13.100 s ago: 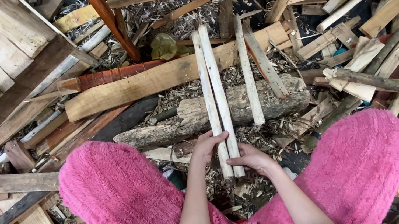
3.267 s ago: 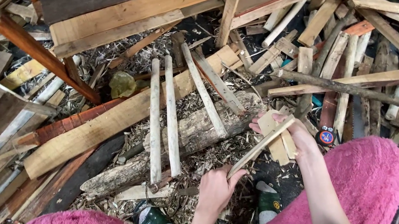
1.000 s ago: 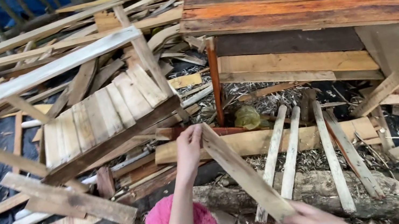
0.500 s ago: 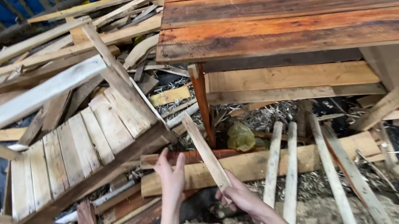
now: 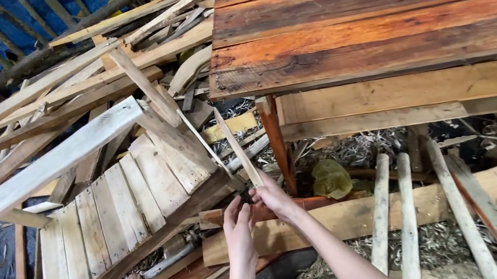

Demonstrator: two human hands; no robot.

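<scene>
your right hand (image 5: 274,197) grips thin slat (image 5: 238,149) | left hand (image 5: 236,222) open beside | risk: slat snags pallet (image 5: 126,215), splinters likely

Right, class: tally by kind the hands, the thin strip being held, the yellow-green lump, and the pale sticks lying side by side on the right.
Bare hands: 2, left hand and right hand
Thin pale wooden strip, in the right hand: 1
Yellow-green crumpled lump: 1
Pale split wooden sticks: 4
Total: 8
</scene>
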